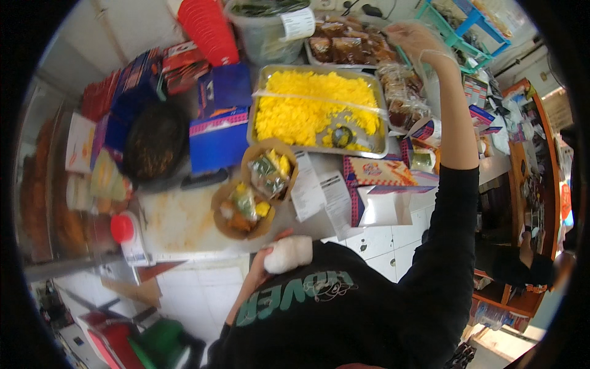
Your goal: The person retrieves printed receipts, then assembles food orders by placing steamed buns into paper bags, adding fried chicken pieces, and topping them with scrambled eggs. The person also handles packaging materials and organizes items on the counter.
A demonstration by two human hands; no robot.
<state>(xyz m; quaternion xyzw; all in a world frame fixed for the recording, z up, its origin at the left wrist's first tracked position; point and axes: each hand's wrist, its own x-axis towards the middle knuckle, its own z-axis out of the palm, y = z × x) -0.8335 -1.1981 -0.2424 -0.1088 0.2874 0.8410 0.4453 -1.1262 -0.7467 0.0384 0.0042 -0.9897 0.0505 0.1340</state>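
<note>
My left hand [261, 265] is closed around a white rounded bundle [289, 254] close to my chest, at the table's front edge. My right arm stretches to the far right. There my right hand [421, 42], in a loose clear plastic glove, is over the edge of a tray of brown sauce packets [347, 50]; the glove blurs its fingers. Two brown paper bowls stand on the table: the nearer bowl [244, 212] and the farther bowl [270, 171] both hold yellow food and small clear packets. Behind them lies a metal tray [251, 132] of yellow rice [301, 104] with a round scoop [342, 136] in it.
Two paper slips [307, 187] lie beside the bowls, near an open printed carton [384, 206]. A black pan [157, 141], blue boxes [218, 144] and a red-capped bottle [128, 234] stand left. Red cups [208, 31], a lidless tub [264, 37] and teal baskets [461, 37] are behind.
</note>
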